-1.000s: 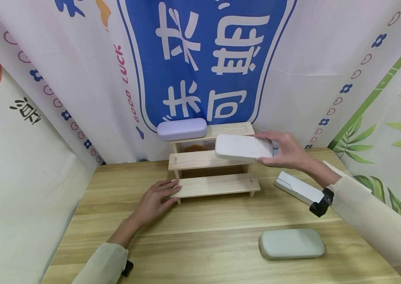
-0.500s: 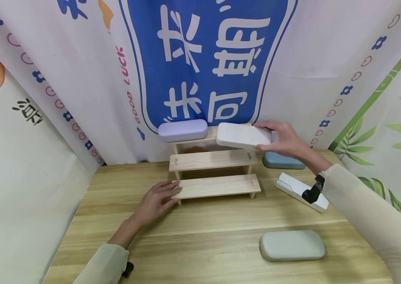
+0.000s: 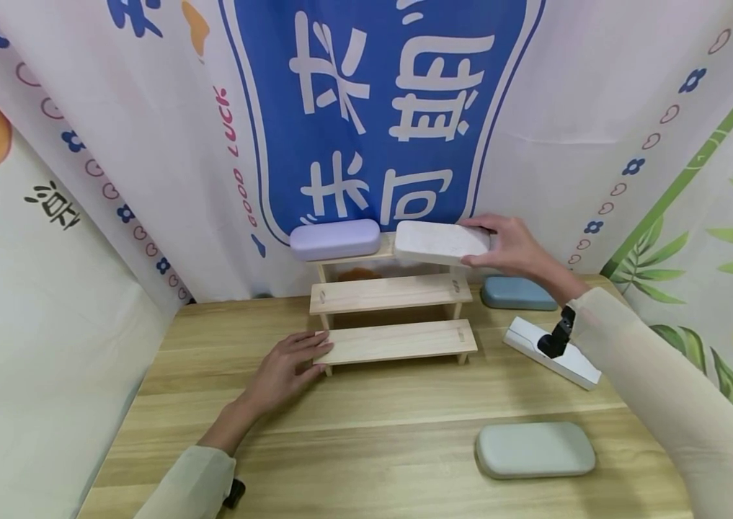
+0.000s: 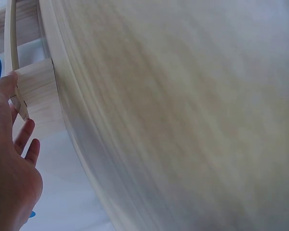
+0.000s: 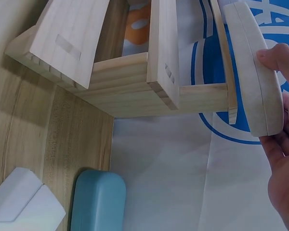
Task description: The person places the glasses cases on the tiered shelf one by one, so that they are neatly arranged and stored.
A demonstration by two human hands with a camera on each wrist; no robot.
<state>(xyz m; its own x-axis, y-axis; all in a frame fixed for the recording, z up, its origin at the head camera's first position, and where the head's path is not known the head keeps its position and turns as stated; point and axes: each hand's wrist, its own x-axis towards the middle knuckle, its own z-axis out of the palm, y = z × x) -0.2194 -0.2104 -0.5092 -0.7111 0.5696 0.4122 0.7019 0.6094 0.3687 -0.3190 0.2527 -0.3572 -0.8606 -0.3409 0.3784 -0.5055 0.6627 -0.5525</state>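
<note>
A three-tier wooden display stand stands against the back curtain. My left hand holds the left end of its lowest step, fingers over the board and thumb at the front edge; in the left wrist view the fingers wrap about that end. With my right hand I grip the right end of a white glasses case, thumb on one side and fingers on the other. This case is at the top step, close over the board in the right wrist view. Left of it on that step lies a lilac glasses case.
Right of the stand, a blue glasses case lies on the table by the curtain. Nearer is a white folding-flap case, set diagonally under my right forearm. A pale green glasses case lies at the front right.
My right hand has carried the white glasses case from in front of the middle step up and back to the top step, beside the lilac one. My left hand stays at the lowest step.
</note>
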